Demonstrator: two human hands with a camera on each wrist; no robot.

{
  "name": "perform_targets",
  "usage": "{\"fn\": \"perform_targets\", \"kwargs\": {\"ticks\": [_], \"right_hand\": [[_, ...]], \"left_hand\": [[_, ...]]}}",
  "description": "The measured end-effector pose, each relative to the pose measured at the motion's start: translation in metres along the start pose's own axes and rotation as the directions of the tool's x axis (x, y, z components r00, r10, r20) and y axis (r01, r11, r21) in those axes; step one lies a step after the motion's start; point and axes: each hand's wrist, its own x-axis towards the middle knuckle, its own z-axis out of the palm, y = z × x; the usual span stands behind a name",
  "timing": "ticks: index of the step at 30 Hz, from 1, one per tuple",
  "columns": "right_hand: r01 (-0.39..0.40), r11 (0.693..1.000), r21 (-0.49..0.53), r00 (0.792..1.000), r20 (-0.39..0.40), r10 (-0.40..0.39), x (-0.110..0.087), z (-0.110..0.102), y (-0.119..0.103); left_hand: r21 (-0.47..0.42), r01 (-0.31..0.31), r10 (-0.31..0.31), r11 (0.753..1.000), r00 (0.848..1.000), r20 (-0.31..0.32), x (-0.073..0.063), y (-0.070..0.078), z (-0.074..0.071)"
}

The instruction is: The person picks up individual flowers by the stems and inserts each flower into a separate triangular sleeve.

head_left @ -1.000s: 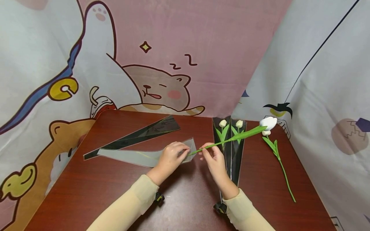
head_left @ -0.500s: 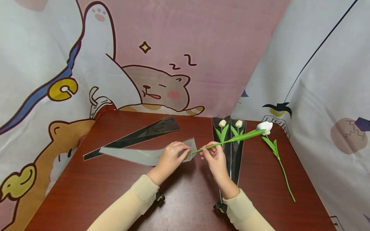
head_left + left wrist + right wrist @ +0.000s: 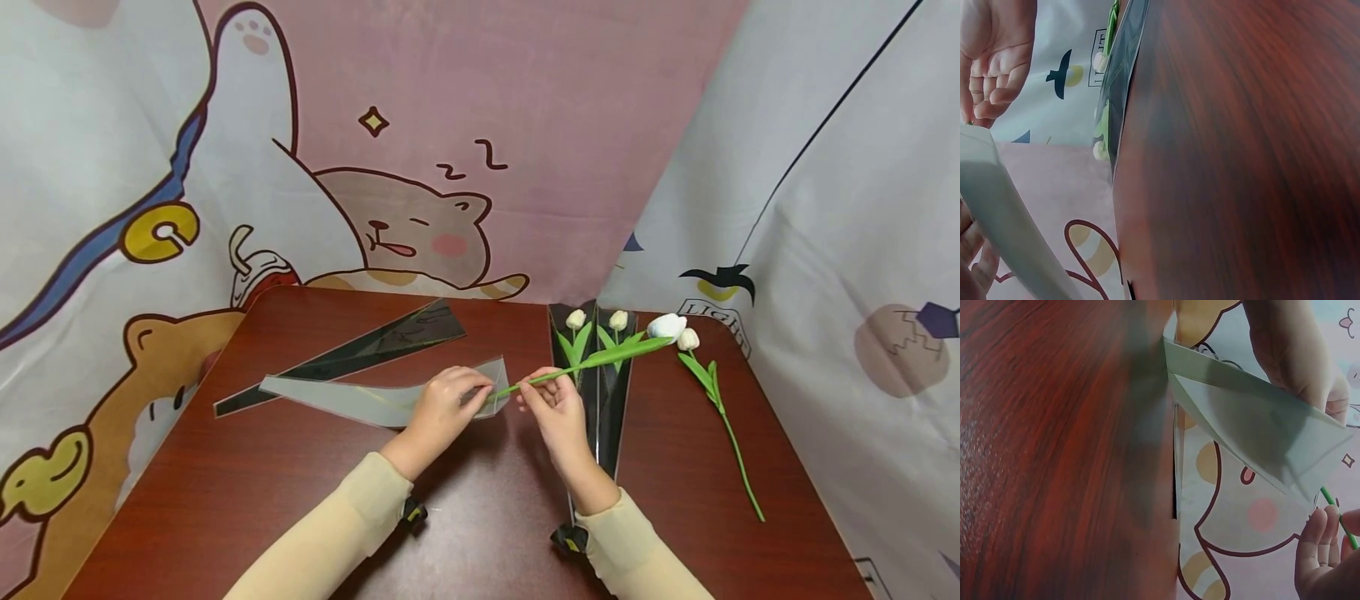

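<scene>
Tulip stem meets the wide mouth of a pale sleeve

We see both of the person's hands working close together above a dark reddish-brown table (image 3: 480,517). The left hand (image 3: 448,402) holds the pale sleeve (image 3: 330,397) near its wide end, fingers bent and thumb pressed against it. The right hand (image 3: 553,410) pinches the green stem of a white tulip (image 3: 618,352) between thumb and fingertips. The flower slants up and away to the right, while the lower end of its stem reaches the sleeve's mouth; we cannot tell how far in it goes. From the right wrist we see that mouth gaping, with the stem just beside its edge.

The narrow end of the pale sleeve points left, over part of a dark sleeve (image 3: 375,348) lying slantwise on the table. Beyond the right hand, we find two dark wrappers (image 3: 611,417) side by side, each with a small cream tulip in it, and the held flower's long leaf crosses in front of them. Near the right edge of the table lies a loose tulip (image 3: 712,387), its bloom toward the back. Behind everything we see a cartoon-printed cloth (image 3: 555,108)
</scene>
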Motion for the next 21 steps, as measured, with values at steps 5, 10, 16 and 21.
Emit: {"fn": "perform_targets", "kwargs": {"ticks": [5, 10, 16, 21], "right_hand": [[-0.006, 1.000, -0.011, 1.000, -0.020, 0.006, 0.0007, 0.0002, 0.0005], [-0.007, 1.000, 0.009, 1.000, -0.028, 0.007, 0.0007, -0.0002, -0.0006], [-0.029, 0.998, 0.051, 0.999, -0.043, 0.031, -0.0002, 0.0009, -0.0027], [-0.036, 0.998, 0.047, 0.997, -0.063, 0.039, 0.0002, 0.0013, -0.0027]], "left_hand": [[0.000, -0.013, 0.013, 1.000, 1.000, -0.016, 0.0002, -0.0017, 0.0008], [0.003, -0.016, 0.016, 1.000, 1.000, -0.023, 0.0003, -0.0024, 0.0012], [0.004, -0.015, 0.015, 1.000, 0.999, -0.030, 0.0016, -0.0001, 0.0008], [0.006, -0.011, 0.011, 1.000, 0.999, -0.030, 0.0022, -0.0003, 0.0013]]}}
